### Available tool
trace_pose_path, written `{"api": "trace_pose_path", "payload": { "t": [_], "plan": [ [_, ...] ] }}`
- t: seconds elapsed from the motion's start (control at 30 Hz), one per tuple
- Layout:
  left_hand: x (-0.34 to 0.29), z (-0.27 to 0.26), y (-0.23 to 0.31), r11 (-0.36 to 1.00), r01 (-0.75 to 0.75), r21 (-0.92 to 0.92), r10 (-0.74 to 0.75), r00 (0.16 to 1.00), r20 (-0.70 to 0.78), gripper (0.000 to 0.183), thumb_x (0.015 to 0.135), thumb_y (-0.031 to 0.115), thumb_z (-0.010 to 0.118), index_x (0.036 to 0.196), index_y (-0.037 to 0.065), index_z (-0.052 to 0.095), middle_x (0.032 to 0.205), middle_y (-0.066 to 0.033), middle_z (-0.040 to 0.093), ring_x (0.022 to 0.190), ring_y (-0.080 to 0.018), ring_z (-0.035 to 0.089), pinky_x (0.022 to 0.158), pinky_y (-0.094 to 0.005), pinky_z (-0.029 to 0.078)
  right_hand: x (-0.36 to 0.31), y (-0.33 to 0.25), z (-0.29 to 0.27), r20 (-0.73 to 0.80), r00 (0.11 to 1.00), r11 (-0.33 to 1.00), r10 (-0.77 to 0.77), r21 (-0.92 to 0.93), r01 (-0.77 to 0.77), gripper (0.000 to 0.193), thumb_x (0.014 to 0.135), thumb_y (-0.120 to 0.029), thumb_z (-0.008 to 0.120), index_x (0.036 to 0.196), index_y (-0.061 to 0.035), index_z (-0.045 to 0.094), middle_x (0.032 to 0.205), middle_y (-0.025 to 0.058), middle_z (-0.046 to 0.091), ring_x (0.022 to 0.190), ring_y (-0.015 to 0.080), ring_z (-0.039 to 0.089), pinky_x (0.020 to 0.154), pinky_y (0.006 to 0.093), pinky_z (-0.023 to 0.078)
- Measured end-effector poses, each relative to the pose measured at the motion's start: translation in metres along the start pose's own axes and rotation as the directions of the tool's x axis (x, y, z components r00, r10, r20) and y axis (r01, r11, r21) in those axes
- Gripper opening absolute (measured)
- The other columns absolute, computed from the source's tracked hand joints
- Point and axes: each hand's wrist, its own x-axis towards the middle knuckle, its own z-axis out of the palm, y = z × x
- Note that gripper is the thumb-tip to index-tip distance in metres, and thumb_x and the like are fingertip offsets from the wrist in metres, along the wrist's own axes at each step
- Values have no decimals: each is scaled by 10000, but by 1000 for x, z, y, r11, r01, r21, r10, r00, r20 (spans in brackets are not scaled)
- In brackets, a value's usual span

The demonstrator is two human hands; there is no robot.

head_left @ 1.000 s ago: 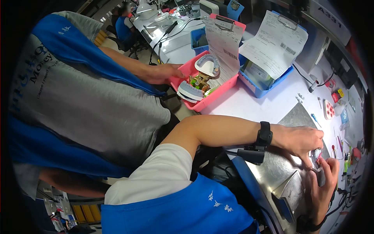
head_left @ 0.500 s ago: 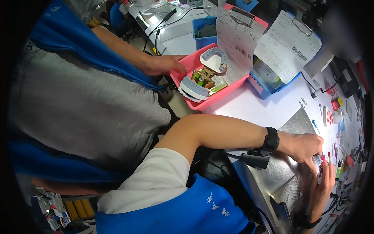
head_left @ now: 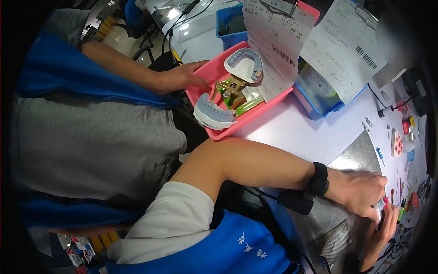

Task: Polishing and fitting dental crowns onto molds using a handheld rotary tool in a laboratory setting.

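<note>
At the right, over a metal sheet (head_left: 351, 155), my left hand (head_left: 358, 191) is closed, fingers curled around a small grey-and-white piece (head_left: 379, 204) with a bit of pinkish red beside it. My right hand (head_left: 383, 230) comes up from below and pinches the same piece from the other side. Most of that piece is hidden by my fingers, so its kind cannot be made out. A black band (head_left: 319, 179) wraps my left wrist.
A co-worker's hand (head_left: 185, 76) grips a pink tray (head_left: 255, 123) holding grey-and-white dental models (head_left: 214, 114) and a brass-coloured articulator (head_left: 235, 89). Beside it stands a blue tray (head_left: 317, 114) with a clipboard sheet (head_left: 340, 50). Small tools, including a blue-handled one (head_left: 379, 154), lie beyond my hands.
The view has shifted slightly, and the pink tray now sits nearer my left arm. Both my hands stay on the small piece, with little change in grip.
</note>
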Motion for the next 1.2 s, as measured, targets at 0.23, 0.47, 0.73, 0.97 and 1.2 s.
{"api": "trace_pose_path", "payload": {
  "t": [0.23, 0.47, 0.73, 0.97, 1.2],
  "plan": [
    [1, 6, 7, 876, -245, 415, 370, 894, -252, 417, 851, 352, 864, 951, -21, 707, 1156, -178, 623, 1082, -332, 617, 890, -439, 559, 2, 3, -5, 56, 992, 991, 114, 67, -118, 556, 1037, -363, 684, 1327, 103, 595, 1230, 303, 606, 1109, 529, 608, 975, 541, 506],
    [13, 8, 7, 708, -323, 628, 579, 775, -254, 198, 933, 264, 705, 926, 69, 740, 1185, -159, 658, 1151, -318, 594, 883, -424, 523, 9, -8, -8, 29, 969, 934, 244, 261, -243, 446, 823, 4, 818, 1235, 70, 660, 1098, 213, 699, 984, 428, 680, 883, 474, 534],
    [12, 9, 12, 685, -376, 624, 625, 743, -238, 212, 862, 229, 710, 879, 29, 778, 1097, -134, 700, 1170, -340, 596, 1006, -466, 452, 24, -28, -5, -32, 978, 944, 208, 270, -192, 368, 785, 34, 788, 1132, 64, 669, 1000, 188, 694, 898, 379, 677, 807, 415, 525],
    [8, 8, 9, 660, -346, 667, 579, 799, -159, 216, 848, 202, 690, 822, 2, 768, 1096, -154, 714, 1212, -351, 605, 1097, -498, 424, 24, -30, -11, 19, 985, 963, 172, 207, -173, 348, 776, 17, 799, 1071, 75, 622, 930, 185, 626, 809, 392, 587, 762, 417, 487],
    [4, 8, 11, 636, -397, 662, 627, 766, -143, 322, 922, 231, 687, 1111, -18, 766, 1306, -205, 693, 1368, -406, 567, 1228, -563, 363, 17, -30, -8, -27, 984, 969, 175, 182, -168, 395, 837, 17, 806, 1195, 88, 655, 1093, 230, 720, 960, 445, 670, 891, 421, 538]
  ]
}}
